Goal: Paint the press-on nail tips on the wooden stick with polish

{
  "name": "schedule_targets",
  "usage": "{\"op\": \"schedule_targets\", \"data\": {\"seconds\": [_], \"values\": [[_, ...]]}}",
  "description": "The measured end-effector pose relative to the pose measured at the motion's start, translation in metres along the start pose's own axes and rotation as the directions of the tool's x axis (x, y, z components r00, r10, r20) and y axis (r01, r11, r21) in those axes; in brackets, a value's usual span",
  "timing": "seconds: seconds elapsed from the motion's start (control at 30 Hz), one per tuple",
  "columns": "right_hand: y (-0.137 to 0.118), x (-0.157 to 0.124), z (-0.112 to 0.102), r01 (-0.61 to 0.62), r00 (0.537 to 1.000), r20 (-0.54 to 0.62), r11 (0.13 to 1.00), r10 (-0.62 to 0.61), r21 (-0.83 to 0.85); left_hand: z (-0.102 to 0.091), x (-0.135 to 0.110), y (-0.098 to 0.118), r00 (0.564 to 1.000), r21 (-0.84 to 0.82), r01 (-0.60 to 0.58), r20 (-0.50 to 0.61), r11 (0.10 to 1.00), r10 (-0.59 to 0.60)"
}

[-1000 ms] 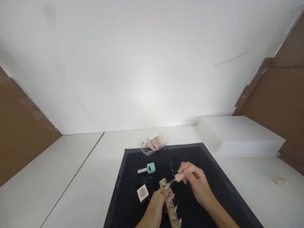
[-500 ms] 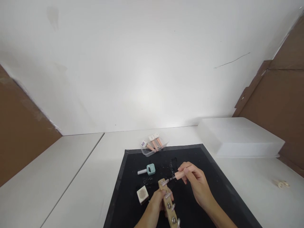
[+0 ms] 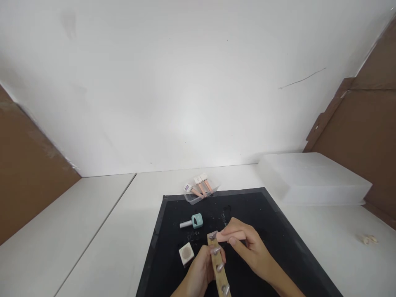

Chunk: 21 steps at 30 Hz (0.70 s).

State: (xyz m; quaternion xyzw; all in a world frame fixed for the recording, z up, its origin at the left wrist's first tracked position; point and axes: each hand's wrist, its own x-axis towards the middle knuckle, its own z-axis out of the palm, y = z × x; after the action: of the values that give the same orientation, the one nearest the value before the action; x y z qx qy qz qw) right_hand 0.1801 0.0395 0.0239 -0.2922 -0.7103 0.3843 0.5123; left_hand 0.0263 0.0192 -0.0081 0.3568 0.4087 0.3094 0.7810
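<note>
My left hand point(image 3: 199, 266) is closed around a narrow wooden strip point(image 3: 222, 280) that slants up from the bottom edge. Several pale nail tips point(image 3: 220, 267) stand along it on metal mounts. My right hand point(image 3: 252, 249) pinches the pink handle of a nail polish brush point(image 3: 236, 236) between thumb and fingers. The brush end is at the nail tip on the far end of the strip; the bristles are hard to make out, and whether they touch I cannot tell. Left of the strip stands a white square block point(image 3: 186, 253) with a round greyish patch.
A teal nail polish bottle point(image 3: 197, 221) with a pale cap lies on the black mat point(image 3: 247, 202). Behind it, a clear tray point(image 3: 193, 201) holds several pink-capped bottles. A large translucent white bin point(image 3: 315, 177) is at right, with small cream pieces point(image 3: 368, 239) before it.
My right hand has moved left and slightly down, bringing the brush to the strip's far end and turning its handle nearly level. The strip has tilted a little in my left hand.
</note>
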Motion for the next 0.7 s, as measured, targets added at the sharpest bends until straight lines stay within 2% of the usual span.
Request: {"op": "schedule_targets", "data": {"seconds": [0.1,0.23,0.33,0.43,0.53,0.63,0.7], "values": [[0.0032,0.0017,-0.0001,0.026,0.994,-0.102,1.000,-0.026,-0.001,-0.0004,0.0000,-0.0003,1.000,0.001,0.006,-0.003,1.000,-0.006],[0.0089,0.0019,-0.0010,0.057,0.963,-0.262,0.998,-0.057,-0.011,-0.0001,0.0011,-0.0008,1.000,-0.013,0.005,-0.010,1.000,-0.005],[0.0107,0.0008,-0.0017,0.079,0.951,-0.301,0.997,-0.069,0.020,-0.0002,0.0018,-0.0011,1.000,-0.024,0.017,-0.010,1.000,-0.017],[0.0086,-0.0005,-0.0016,0.106,0.963,-0.254,0.993,-0.088,0.060,-0.0004,0.0013,-0.0012,1.000,-0.031,0.010,-0.017,0.999,-0.010],[0.0044,-0.0017,-0.0002,0.112,0.983,-0.156,0.992,-0.101,0.058,0.0001,0.0000,-0.0005,1.000,-0.039,0.011,-0.026,0.999,-0.012],[0.0013,-0.0022,0.0015,0.056,0.997,-0.055,0.997,-0.052,0.058,0.0006,-0.0004,0.0005,0.999,-0.029,0.018,-0.029,0.999,-0.019],[0.0011,-0.0018,0.0022,0.026,0.999,-0.027,0.998,-0.024,0.052,0.0005,0.0003,0.0007,0.999,-0.013,0.019,-0.031,1.000,-0.020]]}}
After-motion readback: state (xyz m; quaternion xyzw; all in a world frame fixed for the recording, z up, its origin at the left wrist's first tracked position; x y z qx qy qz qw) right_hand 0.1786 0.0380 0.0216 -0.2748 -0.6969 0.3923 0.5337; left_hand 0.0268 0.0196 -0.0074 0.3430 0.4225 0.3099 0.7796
